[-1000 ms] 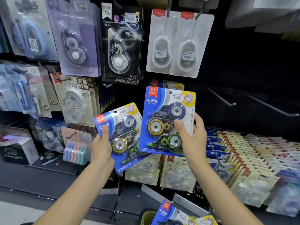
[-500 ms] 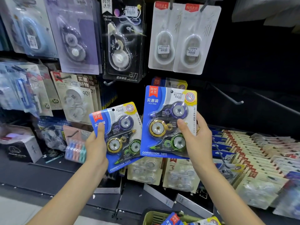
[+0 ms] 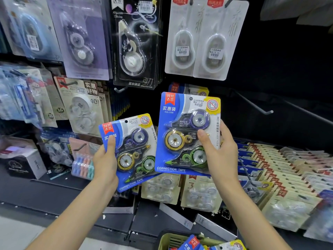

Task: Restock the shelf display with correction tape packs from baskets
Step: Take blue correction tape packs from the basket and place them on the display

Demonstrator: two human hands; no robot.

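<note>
Two blue blister packs of correction tape are held up in front of the shelf display. My left hand [image 3: 105, 159] grips the lower, tilted pack [image 3: 133, 150] by its left edge, thumb on the front. My right hand [image 3: 219, 152] holds the upright pack [image 3: 182, 127] by its right side, thumb across the clear blister. Behind the upright pack, a matching blue pack [image 3: 180, 88] hangs on the display. A green basket [image 3: 169, 239] with more blue packs sits at the bottom edge.
Hanging packs fill the upper pegs: purple [image 3: 81, 40], black [image 3: 135, 42], white [image 3: 203, 38]. Bare metal pegs [image 3: 255, 103] stick out at the right against a dark panel. Rows of beige packs [image 3: 288, 170] lie on the shelf at right. A white box [image 3: 23, 163] stands at left.
Both hands and their packs have stayed almost in place; the left pack shifted slightly left and down over the second. The view tilted down a little, showing more of the basket.
</note>
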